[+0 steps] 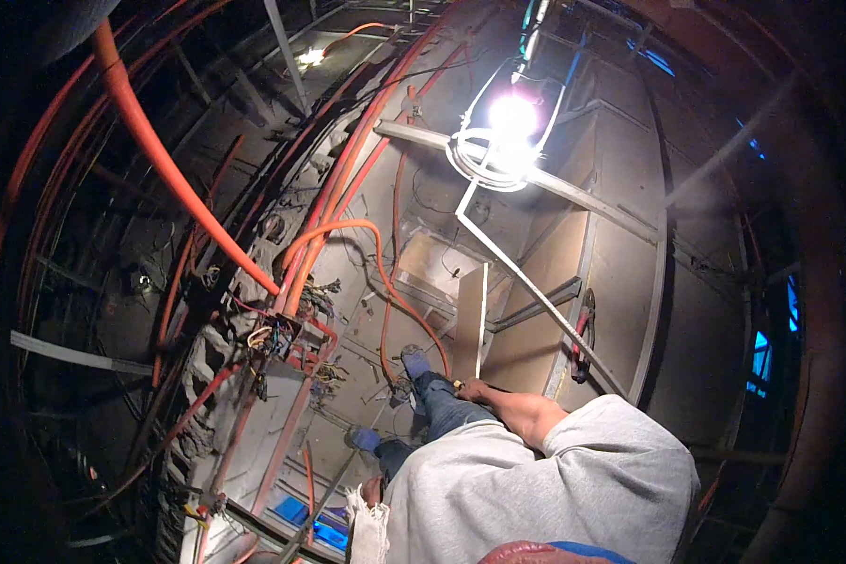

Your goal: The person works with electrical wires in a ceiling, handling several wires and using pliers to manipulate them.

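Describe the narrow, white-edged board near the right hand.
The narrow board is flat and brown, wood-like in look, with a bright white edge down its right side. It looks upright, its lower end near the right hand. Whether they touch, and what supports it, I cannot tell.

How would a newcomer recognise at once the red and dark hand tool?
From the bright lamp, look lower right to the large greyish panel. The hand tool is near its left edge, its red parts distinct from the plain panel.
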Demonstrator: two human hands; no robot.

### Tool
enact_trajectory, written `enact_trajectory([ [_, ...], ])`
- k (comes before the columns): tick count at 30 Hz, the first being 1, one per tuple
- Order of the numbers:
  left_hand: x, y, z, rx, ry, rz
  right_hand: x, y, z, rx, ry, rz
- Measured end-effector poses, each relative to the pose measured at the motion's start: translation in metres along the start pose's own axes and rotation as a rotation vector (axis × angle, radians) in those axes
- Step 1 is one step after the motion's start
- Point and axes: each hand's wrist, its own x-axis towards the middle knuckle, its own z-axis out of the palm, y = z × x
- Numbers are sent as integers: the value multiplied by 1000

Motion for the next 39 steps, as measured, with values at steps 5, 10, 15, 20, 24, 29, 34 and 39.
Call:
enact_trajectory([
  [5, 1, 22, 11, 41, -41, 8, 23, 29, 16, -88, -98, 25],
  [10, 10, 24, 2, 66, -22, 19, -22, -18, -20, 41, -27, 89],
  [15, 18, 31, 3, 82, -42, 48, -28, -18, -22, 12, -44, 14],
  [20, 18, 33, 2, 90, -47, 72, -9, -6, -1, 26, -43, 88],
  [24, 3, 13, -8, 53, -39, 92, 24, 25, 35, 29, -31, -50],
  [29, 2, -27, -19, 36, -69, 216, 43, 61, 45, -161, 146, -165],
  [34, -9, -82, -19, -52, 19, 305, 23, 28, 20, 342, 113, 60],
  [39, -8, -98, -2, -82, -15, 355, 34, 71, 32, 327, 4, 5],
])
